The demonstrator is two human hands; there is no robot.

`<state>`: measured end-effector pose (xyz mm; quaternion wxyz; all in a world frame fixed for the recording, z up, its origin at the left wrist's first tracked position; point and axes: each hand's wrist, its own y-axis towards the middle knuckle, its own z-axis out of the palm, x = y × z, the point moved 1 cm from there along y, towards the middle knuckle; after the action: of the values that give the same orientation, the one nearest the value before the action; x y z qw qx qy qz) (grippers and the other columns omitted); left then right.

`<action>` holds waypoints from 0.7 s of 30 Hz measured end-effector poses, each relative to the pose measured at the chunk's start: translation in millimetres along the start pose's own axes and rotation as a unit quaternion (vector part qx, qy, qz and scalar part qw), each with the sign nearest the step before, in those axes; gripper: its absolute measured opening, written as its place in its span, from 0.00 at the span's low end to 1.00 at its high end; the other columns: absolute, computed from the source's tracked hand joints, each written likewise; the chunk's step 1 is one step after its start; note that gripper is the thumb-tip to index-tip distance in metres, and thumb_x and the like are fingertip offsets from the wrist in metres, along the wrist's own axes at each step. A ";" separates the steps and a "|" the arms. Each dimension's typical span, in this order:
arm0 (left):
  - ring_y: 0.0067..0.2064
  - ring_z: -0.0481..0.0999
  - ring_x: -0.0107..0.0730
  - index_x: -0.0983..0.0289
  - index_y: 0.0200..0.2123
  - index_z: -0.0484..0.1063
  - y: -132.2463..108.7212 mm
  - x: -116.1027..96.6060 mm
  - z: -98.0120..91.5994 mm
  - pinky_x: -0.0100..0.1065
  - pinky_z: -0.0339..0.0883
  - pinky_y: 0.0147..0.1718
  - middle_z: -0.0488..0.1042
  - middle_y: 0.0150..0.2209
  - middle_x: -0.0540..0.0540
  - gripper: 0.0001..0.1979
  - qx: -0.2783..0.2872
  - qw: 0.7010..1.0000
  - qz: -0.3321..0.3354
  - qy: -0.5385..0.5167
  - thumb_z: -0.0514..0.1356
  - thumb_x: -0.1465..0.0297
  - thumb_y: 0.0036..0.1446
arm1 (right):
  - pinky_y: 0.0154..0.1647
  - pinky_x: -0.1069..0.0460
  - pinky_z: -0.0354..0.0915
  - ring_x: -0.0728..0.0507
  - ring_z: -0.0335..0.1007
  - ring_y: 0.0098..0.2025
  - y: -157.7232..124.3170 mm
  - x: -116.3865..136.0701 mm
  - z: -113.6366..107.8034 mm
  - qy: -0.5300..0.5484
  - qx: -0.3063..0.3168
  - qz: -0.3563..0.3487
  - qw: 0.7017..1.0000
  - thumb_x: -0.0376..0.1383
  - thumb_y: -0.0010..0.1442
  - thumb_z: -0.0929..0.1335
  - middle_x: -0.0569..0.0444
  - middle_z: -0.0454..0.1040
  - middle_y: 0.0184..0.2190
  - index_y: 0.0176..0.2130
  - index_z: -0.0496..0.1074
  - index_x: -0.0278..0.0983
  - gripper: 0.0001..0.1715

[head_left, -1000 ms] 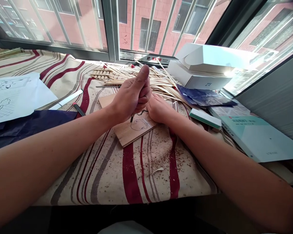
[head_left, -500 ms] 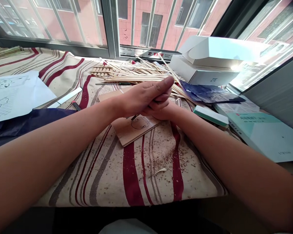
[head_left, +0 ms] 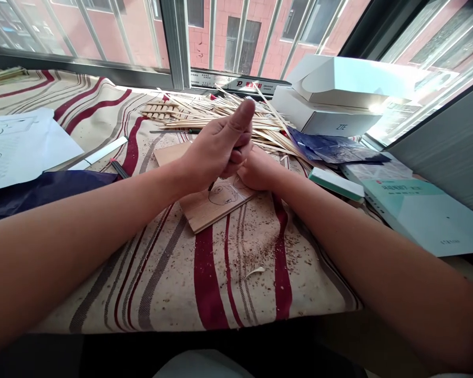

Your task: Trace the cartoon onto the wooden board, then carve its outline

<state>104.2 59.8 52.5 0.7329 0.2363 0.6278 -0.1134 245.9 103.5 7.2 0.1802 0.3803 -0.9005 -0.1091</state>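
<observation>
— A thin wooden board [head_left: 200, 211] is lying on the striped cloth [head_left: 205, 283], right under our two hands. What are we seeing on it?

— One pencilled round drawing [head_left: 222, 194], and we are holding our left hand [head_left: 215, 152] just above it, closed into a fist with the thumb pointing up.

— And our right hand [head_left: 258, 170]?

— It is curling narrowly, with its fingers tucking in against the left fist. One dark tool tip [head_left: 212, 186] is poking out below the fist toward the board, but we cannot tell which hand is gripping it.

— What are we counting farther off?

— One heap of thin wooden strips [head_left: 228, 118] is lying on the far side, with one dark-handled tool [head_left: 191, 131] resting along its near edge. Two white boxes [head_left: 327, 100] are sitting far right, beside one crumpled dark blue sheet [head_left: 331, 149].

— And to the sides?

— On the left, one sheet of sketches [head_left: 19, 147] is lying next to a dark blue cloth [head_left: 43, 194]. On the right, one green-edged block [head_left: 336, 185] is lying beside a pale teal book [head_left: 421, 215]. Wood shavings [head_left: 287, 252] are speckling the striped cloth.
</observation>
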 end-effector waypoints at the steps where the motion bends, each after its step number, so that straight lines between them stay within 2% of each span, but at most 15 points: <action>1: 0.17 0.44 0.20 0.58 0.22 0.52 0.4 -0.4 -1.6 0.32 0.38 0.18 0.48 0.17 0.42 0.30 -0.014 1.000 -0.006 -0.014 0.46 0.54 0.80 | 0.62 0.39 0.70 0.33 0.75 0.59 0.3 0.4 -0.4 0.007 0.006 0.007 1.000 0.32 0.69 0.60 0.37 0.80 0.57 0.51 0.74 0.33 0.17; 5: 0.20 0.51 0.22 0.58 0.21 0.56 -2.5 1.9 -1.6 0.34 0.46 0.20 0.54 0.20 0.44 0.29 -0.192 0.978 0.077 0.012 0.56 0.58 0.78 | 0.61 0.40 0.70 0.34 0.75 0.57 0.7 2.5 -1.4 0.013 0.006 0.024 1.000 0.29 0.68 0.60 0.38 0.79 0.56 0.53 0.73 0.32 0.18; 7: 0.21 0.54 0.22 0.59 0.21 0.57 -4.9 3.4 0.7 0.34 0.49 0.22 0.55 0.20 0.45 0.30 -0.227 0.968 0.104 0.030 0.58 0.58 0.77 | 0.60 0.40 0.70 0.34 0.75 0.57 0.7 2.8 -0.7 0.009 0.000 0.029 1.000 0.29 0.68 0.60 0.37 0.79 0.57 0.53 0.73 0.32 0.19; 9: 0.20 0.53 0.22 0.59 0.20 0.57 -6.1 3.0 0.9 0.33 0.48 0.20 0.54 0.19 0.44 0.31 -0.200 0.974 0.106 0.010 0.57 0.56 0.77 | 0.61 0.40 0.70 0.33 0.75 0.58 1.2 2.6 0.6 0.009 0.000 0.028 1.000 0.29 0.69 0.60 0.38 0.79 0.57 0.53 0.73 0.32 0.18; 10: 0.19 0.52 0.21 0.59 0.20 0.56 -6.0 2.0 -0.2 0.32 0.47 0.18 0.53 0.18 0.44 0.31 -0.170 0.981 0.096 -0.009 0.55 0.55 0.78 | 0.61 0.39 0.70 0.33 0.75 0.59 1.4 2.4 1.3 0.010 0.000 0.027 1.000 0.30 0.69 0.60 0.38 0.79 0.58 0.54 0.73 0.33 0.18; 12: 0.16 0.48 0.20 0.58 0.21 0.53 -4.8 -0.5 -3.9 0.31 0.42 0.16 0.50 0.17 0.43 0.32 -0.095 0.993 0.059 -0.049 0.50 0.52 0.79 | 0.64 0.39 0.69 0.33 0.74 0.61 2.0 1.8 2.1 0.014 -0.003 0.025 1.000 0.30 0.69 0.60 0.38 0.79 0.60 0.55 0.73 0.33 0.19; 14: 0.15 0.44 0.19 0.58 0.22 0.51 -3.2 -1.9 -8.1 0.29 0.37 0.15 0.48 0.16 0.42 0.32 -0.049 0.996 0.016 -0.074 0.45 0.49 0.79 | 0.66 0.39 0.67 0.33 0.73 0.63 2.3 1.4 2.3 0.018 -0.005 0.021 1.000 0.30 0.69 0.60 0.38 0.77 0.63 0.57 0.72 0.33 0.21; 17: 0.15 0.44 0.19 0.58 0.22 0.51 -3.4 1.4 -10.5 0.29 0.38 0.15 0.47 0.17 0.42 0.32 -0.069 0.994 0.019 -0.081 0.46 0.49 0.79 | 0.65 0.39 0.68 0.33 0.74 0.63 2.2 1.4 1.9 0.015 -0.003 0.020 1.000 0.29 0.69 0.60 0.38 0.78 0.61 0.56 0.72 0.33 0.21; 21: 0.20 0.49 0.24 0.57 0.23 0.55 -12.4 11.0 -2.6 0.34 0.44 0.19 0.51 0.20 0.44 0.28 -0.182 0.970 0.164 -0.005 0.55 0.55 0.76 | 0.61 0.40 0.69 0.34 0.75 0.58 1.6 1.7 1.7 -0.001 -0.006 0.034 0.999 0.29 0.68 0.60 0.39 0.79 0.56 0.53 0.73 0.33 0.19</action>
<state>98.2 51.8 39.0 0.7755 0.1981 0.5868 0.1227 243.1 103.5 6.6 0.1853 0.3485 -0.9123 -0.1090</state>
